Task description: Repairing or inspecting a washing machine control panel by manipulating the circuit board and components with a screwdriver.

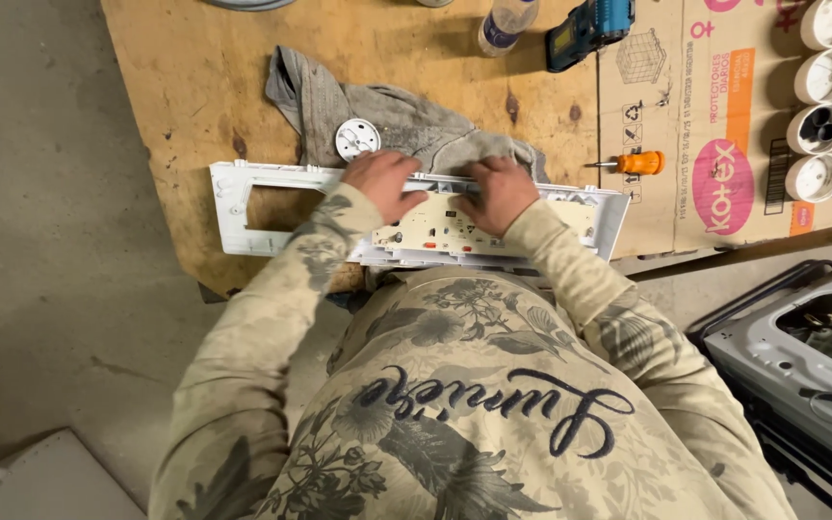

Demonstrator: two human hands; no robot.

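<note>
A long white plastic control panel lies across the front edge of a wooden board, with a cream circuit board seated in its middle. My left hand presses on the panel's upper edge just left of the circuit board. My right hand rests on the circuit board's upper right part, fingers curled against the panel's rim. Both hands touch the panel; neither lifts it. A round white knob sits just beyond my left hand on a grey rag.
An orange-handled screwdriver lies on flattened cardboard to the right. A blue cordless drill and a bottle stand at the back. Several white cups line the far right. A grey appliance casing sits on the floor lower right.
</note>
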